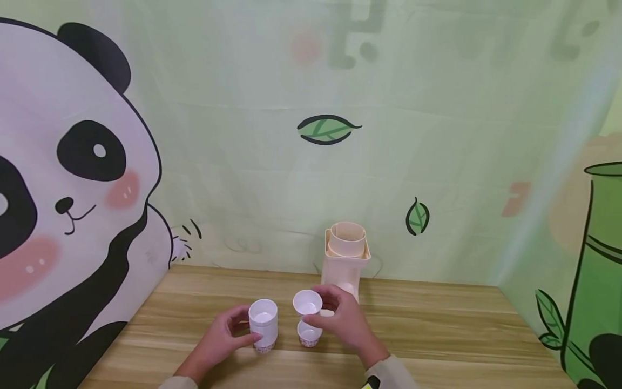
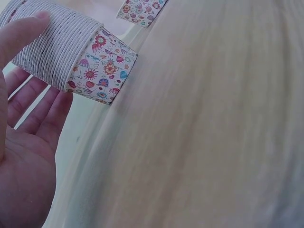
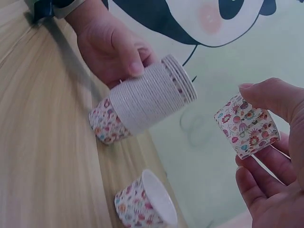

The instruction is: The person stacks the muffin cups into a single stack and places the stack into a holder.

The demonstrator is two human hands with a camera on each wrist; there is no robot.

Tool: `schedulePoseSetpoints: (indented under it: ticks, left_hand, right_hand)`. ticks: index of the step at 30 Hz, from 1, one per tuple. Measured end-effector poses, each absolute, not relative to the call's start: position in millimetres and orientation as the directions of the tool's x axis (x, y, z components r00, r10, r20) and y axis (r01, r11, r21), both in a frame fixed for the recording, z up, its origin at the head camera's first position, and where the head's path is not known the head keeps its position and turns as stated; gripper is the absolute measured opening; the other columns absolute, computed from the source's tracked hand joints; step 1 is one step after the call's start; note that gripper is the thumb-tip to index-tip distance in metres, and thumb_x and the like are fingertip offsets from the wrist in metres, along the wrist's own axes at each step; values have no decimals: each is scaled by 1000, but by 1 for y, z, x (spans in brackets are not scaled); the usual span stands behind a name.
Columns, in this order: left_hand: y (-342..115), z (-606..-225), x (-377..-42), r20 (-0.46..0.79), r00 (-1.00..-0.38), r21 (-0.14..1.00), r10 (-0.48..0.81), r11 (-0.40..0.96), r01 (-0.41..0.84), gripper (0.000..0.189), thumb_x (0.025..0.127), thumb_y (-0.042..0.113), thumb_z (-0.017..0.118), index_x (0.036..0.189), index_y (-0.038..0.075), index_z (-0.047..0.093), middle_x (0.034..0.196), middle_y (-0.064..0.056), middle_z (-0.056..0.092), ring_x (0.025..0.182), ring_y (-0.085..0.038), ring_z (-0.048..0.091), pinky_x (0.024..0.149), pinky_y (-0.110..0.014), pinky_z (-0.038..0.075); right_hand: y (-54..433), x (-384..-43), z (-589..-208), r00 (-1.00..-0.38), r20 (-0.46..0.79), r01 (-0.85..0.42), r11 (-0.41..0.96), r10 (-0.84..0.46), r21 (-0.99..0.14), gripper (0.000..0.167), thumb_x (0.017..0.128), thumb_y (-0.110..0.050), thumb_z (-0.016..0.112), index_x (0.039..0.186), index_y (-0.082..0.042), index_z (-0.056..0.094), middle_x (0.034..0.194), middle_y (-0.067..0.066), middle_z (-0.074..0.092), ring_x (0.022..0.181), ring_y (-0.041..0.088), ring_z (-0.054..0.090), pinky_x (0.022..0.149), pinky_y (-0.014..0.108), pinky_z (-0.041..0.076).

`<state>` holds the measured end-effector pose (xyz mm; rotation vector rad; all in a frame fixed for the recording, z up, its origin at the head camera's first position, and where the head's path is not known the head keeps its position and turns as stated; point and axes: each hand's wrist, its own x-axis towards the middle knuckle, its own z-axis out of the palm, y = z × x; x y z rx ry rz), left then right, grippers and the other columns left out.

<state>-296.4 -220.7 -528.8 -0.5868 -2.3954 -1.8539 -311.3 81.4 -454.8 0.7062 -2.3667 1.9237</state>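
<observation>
My left hand (image 1: 228, 334) grips a tall stack of nested paper cups (image 1: 263, 323) around its side, fingers behind and thumb in front. The stack stands upright on the table, white rims packed closely; its lowest cup (image 2: 105, 69) shows a colourful floral print in the left wrist view. My right hand (image 1: 344, 317) pinches one floral paper cup (image 3: 248, 126) between thumb and fingers, raised off the table. Below it another floral paper cup (image 3: 137, 204) stands alone on the table, mouth up, to the right of the stack.
Behind the right hand stands a pale pink holder (image 1: 342, 270) with a round tube in its top, near the table's back edge. The wood-grain table (image 1: 447, 329) meets a green cloth backdrop (image 1: 243, 162) printed with a panda and leaves.
</observation>
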Motion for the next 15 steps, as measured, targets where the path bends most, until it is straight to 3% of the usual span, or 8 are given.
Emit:
schedulePoseSetpoints:
  ticks: [3, 10, 15]
  left_hand:
    - [-221, -530, -296, 283, -922, 917, 264, 208, 341, 53, 85, 10, 83, 130, -6, 59, 122, -23, 68, 109, -8, 67, 97, -21, 54]
    - [-222, -532, -298, 288, -920, 918, 267, 197, 345, 53, 85, 10, 83, 130, -5, 59, 122, -24, 67, 108, -6, 68, 97, -21, 55]
    - [-223, -534, -300, 298, -913, 916, 278, 186, 355, 53, 86, 10, 82, 131, -5, 58, 124, -25, 66, 108, -5, 67, 98, -22, 55]
  right_hand:
    - [75, -311, -451, -889, 296, -363, 143, -349, -921, 57, 77, -10, 89, 127, 0, 65, 117, 19, 73, 104, 22, 70, 93, 24, 56]
    - [62, -311, -444, -878, 307, -383, 153, -367, -911, 55, 78, -11, 89, 127, 0, 66, 117, 18, 73, 105, 26, 70, 97, 40, 58]
    - [52, -311, -440, -876, 300, -377, 149, -377, -914, 55, 78, -12, 89, 127, -3, 67, 116, 14, 74, 104, 23, 70, 94, 31, 57]
